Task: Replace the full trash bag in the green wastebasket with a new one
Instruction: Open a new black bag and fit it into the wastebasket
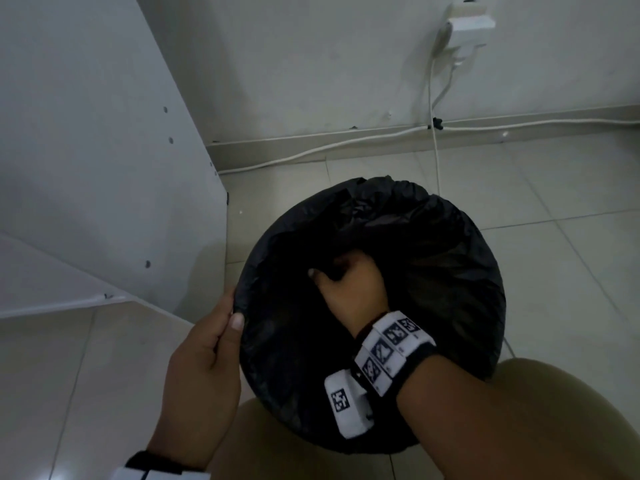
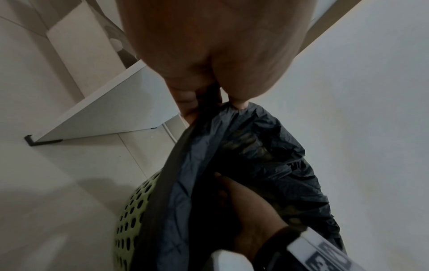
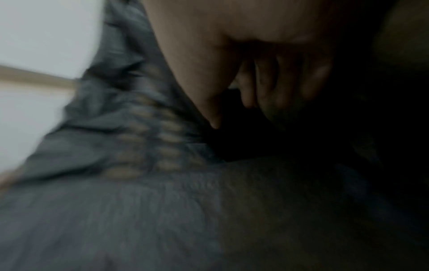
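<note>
I am looking down at the green wastebasket (image 2: 132, 218), which sits on the pale tile floor (image 1: 554, 237) in the lower middle of the head view. From above I cannot see its green side, because the black trash bag (image 1: 450, 271) is folded over the whole rim and lines the inside. In the left wrist view the green wall with its round holes shows at the lower left, under the edge of the bag. My left hand (image 1: 204, 344) is at the left side of the rim, in the lower left of the head view. Its thumb lies on top of the bag edge and its fingers are on the outside, so it pinches the bag at the rim. My right hand (image 1: 349, 282) is down inside the basket, in the middle of the picture. Its fingers are curled and they grip a dark bunch of the bag. The right wrist view is blurry and dark, but it shows my bent fingers (image 3: 267, 82) against the black plastic. A white cabinet (image 1: 86, 150) stands at the upper left of the head view. White cables (image 1: 346, 143) run along the bottom of the wall at the top, and a white plug (image 1: 467, 22) sits at the upper right.
</note>
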The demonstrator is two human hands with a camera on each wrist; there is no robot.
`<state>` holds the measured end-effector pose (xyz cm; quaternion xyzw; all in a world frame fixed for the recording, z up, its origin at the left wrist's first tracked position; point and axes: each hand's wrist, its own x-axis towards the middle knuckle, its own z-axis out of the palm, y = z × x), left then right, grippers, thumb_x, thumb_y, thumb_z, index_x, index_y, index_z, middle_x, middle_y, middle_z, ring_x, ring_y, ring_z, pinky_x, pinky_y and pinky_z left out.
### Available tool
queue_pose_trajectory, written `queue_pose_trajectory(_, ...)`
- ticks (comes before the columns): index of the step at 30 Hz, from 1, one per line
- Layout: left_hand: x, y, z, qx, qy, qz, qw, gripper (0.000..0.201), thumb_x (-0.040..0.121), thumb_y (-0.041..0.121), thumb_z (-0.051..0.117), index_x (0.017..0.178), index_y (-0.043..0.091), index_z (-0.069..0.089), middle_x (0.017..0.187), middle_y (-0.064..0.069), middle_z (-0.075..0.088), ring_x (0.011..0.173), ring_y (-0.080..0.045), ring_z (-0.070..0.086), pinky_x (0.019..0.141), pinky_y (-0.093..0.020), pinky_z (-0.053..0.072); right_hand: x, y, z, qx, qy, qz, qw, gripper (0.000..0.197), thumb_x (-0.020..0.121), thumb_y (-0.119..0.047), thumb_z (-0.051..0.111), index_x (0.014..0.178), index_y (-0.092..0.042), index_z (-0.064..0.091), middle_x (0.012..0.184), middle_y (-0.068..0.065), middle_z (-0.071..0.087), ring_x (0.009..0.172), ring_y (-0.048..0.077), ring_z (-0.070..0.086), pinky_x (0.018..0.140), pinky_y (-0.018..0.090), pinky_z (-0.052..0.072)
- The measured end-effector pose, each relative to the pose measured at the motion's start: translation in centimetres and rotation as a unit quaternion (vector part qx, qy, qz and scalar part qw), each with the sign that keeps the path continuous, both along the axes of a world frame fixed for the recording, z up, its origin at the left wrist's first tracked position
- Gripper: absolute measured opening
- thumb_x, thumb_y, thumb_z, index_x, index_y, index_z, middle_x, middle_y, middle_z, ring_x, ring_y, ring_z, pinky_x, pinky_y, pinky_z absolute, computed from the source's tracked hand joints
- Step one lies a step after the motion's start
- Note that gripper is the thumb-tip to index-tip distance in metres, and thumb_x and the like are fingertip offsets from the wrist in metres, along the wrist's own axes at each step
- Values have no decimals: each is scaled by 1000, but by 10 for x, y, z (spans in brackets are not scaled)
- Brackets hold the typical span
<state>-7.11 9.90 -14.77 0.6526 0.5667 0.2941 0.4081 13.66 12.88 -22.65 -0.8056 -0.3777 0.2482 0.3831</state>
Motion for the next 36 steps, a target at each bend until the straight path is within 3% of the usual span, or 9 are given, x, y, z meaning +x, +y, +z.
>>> queue_pose_trajectory(3,-1,-3,0,5,1,-3,1000,40,101,37,43,137,52,52,128,27,63,117,-7,63,100,-23,46,4,15,-3,-70,-160,99,980,65,72,-57,74,116,-10,65,116,11,64,110,28,59,94,36,50)
queue_pose_trajectory(8,-1,-7,-1,8,4,-2,1000,40,97,38,45,132,57,53,122,40,60,113,-1,64,90,1,41,17,44,-31,-285,-29,277,917,101,70,-66,73,151,-23,32,153,4,42,136,26,42,113,37,35)
queue_pose_trajectory(11,-1,-6,-2,7,5,-5,1000,40,98,39,45,132,56,54,124,33,64,115,-3,64,95,-5,44,18,48,-43,-310,-35,284,906,112,60,-76,72,152,-27,31,154,3,39,137,27,41,112,42,36)
queue_pose_trajectory(16,-1,1,-1,15,11,16,1000,38,100,42,41,135,53,53,127,22,65,115,-12,64,105,-40,48,24,29,-28,-236,-81,256,934,74,85,-49,68,145,-13,44,142,7,53,126,25,52,102,28,42)
queue_pose_trajectory(21,3,5,2,32,31,-4,999,38,101,42,38,135,54,52,118,25,66,109,-9,65,89,-20,46,15,-3,2,-63,-113,156,979,43,79,-43,73,106,-10,68,108,8,68,100,25,64,83,34,55)
queue_pose_trajectory(25,5,1,2,33,26,-15,999,39,102,36,41,134,56,52,117,35,63,111,-1,63,89,-9,42,4,14,10,-106,-204,277,933,73,80,-58,63,140,-19,48,138,9,54,128,32,46,105,40,38)
queue_pose_trajectory(31,0,-7,-1,25,30,-8,999,39,100,41,41,135,56,51,123,26,66,111,-7,65,94,-23,47,14,38,-29,-264,-60,341,900,96,78,-68,61,155,-30,19,157,0,34,140,26,38,112,35,32)
queue_pose_trajectory(34,-2,-5,-3,23,40,-2,999,41,100,45,38,138,52,51,126,19,66,111,-9,64,96,-24,46,12,29,-6,-239,-79,336,908,60,91,-46,59,142,-17,47,140,7,54,125,26,53,99,29,40)
queue_pose_trajectory(36,1,-2,-2,35,56,-1,998,40,101,43,36,138,51,51,119,22,65,101,7,59,87,-7,41,14,16,25,-209,-129,313,918,39,93,-40,57,116,-10,65,117,10,67,106,27,63,84,28,48)
